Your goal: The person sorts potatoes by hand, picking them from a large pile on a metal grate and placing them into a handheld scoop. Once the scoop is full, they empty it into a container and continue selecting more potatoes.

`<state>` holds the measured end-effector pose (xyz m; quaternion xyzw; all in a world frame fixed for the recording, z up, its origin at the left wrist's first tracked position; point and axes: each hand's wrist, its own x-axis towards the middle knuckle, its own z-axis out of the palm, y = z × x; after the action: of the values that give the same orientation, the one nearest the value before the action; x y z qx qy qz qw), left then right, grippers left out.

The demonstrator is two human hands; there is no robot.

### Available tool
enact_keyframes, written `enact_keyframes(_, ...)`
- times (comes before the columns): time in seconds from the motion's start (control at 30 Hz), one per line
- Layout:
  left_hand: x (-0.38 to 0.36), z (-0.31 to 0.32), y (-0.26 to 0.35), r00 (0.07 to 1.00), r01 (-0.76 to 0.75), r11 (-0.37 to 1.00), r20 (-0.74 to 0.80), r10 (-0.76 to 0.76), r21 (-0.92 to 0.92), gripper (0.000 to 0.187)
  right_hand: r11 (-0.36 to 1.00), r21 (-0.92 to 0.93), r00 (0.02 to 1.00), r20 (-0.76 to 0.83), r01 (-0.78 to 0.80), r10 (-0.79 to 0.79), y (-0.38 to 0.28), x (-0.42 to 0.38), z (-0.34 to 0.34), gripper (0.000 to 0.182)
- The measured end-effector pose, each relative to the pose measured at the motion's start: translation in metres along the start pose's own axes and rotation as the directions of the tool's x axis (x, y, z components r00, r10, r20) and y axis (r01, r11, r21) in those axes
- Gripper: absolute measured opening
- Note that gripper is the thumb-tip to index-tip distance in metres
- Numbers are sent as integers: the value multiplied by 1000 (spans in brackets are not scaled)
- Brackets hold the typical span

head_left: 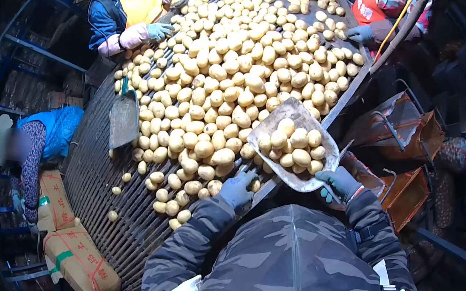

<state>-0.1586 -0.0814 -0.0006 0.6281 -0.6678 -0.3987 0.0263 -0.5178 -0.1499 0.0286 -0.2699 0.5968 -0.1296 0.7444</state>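
Note:
A wide, worn scoop point(332, 157) full of potatoes point(299, 156) is tilted over the table's right edge. My right hand point(339, 183), in a grey-green glove, is wrapped round its handle. To the left of the scoop, my gloved left hand point(237, 190) lies at the near edge of the pile with its fingers stretched out beside a potato point(254, 186). A large heap of pale potatoes point(216, 92) spreads over the slatted sorting table point(96, 187). Part of my left fingertips is hard to make out against the slats.
Another scoop point(125, 119) rests on the slats at the left. Co-workers point(136, 11) stand at the far left and far right point(374, 18); one person point(38, 140) bends by taped cardboard boxes point(79, 257). Metal hoppers point(405, 194) stand on the right.

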Motion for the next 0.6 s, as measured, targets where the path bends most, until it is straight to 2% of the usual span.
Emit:
enact_keyframes(0.1,-7,7,-11,974,-135,980,-201,104,-147,52,997,-12,997,0,-75,75,-5,-5,1,34)
enact_keyframes(0.13,-9,4,-10,984,-82,971,-172,43,-223,53,997,-29,998,2,-65,66,-3,-4,0,35)
enact_keyframes(0.17,-10,6,-15,979,-89,970,-201,43,-224,52,997,-47,998,3,-58,58,-1,-3,-2,36)
enact_keyframes(0.2,-10,3,-16,989,15,893,-122,-78,-451,51,997,-66,999,3,-49,50,0,-1,-3,37)
enact_keyframes(0.23,-9,0,-17,984,128,756,-15,-179,-642,51,996,-81,999,5,-41,42,-1,-1,-4,38)
enact_keyframes(0.27,-10,-1,-21,960,175,589,3,-281,-789,48,995,-98,999,7,-34,35,-1,-1,-3,39)
enact_keyframes(0.3,-6,-17,-21,976,61,641,-87,-197,-765,48,993,-114,999,10,-29,30,-1,-1,-4,40)
enact_keyframes(0.4,2,-44,-1,957,-3,669,-197,-214,-743,47,992,-121,999,30,-19,22,0,0,-5,38)
enact_keyframes(0.43,10,-54,6,960,-55,699,-230,-158,-713,44,993,-117,999,32,-11,15,-1,-2,-4,37)
enact_keyframes(0.5,26,-68,30,959,-89,572,-225,-171,-816,48,995,-95,999,40,6,-2,2,-1,-5,38)
enact_keyframes(0.53,33,-75,44,947,-135,658,-292,-134,-740,51,995,-103,999,38,6,-2,2,-1,-5,39)
enact_keyframes(0.6,49,-76,57,967,-175,743,-255,5,-647,57,993,-115,1000,30,12,-8,7,2,-6,41)
